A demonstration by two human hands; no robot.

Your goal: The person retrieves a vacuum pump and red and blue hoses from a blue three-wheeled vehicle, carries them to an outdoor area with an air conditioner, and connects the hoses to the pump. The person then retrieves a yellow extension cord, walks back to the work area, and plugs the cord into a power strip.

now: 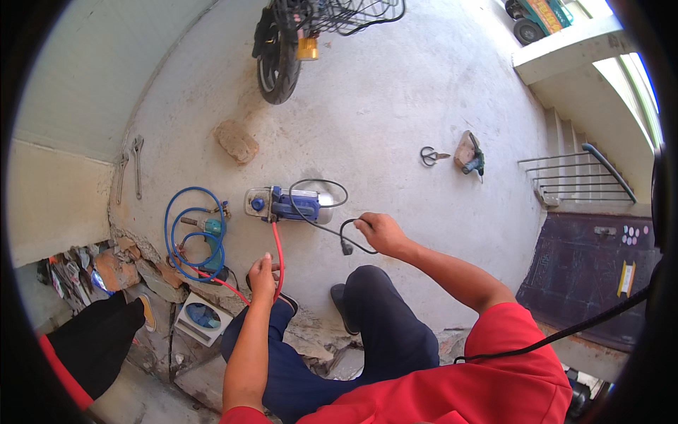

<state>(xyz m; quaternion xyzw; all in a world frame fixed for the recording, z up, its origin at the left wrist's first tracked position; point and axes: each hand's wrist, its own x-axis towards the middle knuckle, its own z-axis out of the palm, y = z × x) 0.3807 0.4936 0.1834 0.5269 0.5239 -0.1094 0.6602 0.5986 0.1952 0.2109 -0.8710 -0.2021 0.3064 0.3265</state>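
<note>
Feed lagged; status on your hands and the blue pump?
Right hand pinching black power cable. Left hand at red hose, grip unclear. Blue pump on floor; cable looped across it.

Bright daylight, strongest at upper right; areas beside the pale concrete staircase (571, 62) clip to white, blue fringing at the edge. Smooth grey concrete floor (395, 106) evenly lit, shadows soft. Glare on the silver metal end of the blue cylindrical machine (286, 206). Loose black cloth trousers (99, 343) at lower left run dark, little detail. Fisheye: black rounded vignette, dark brown flat panel (565, 283) bowed at right. Centre fairly sharp, rim softer.
</note>
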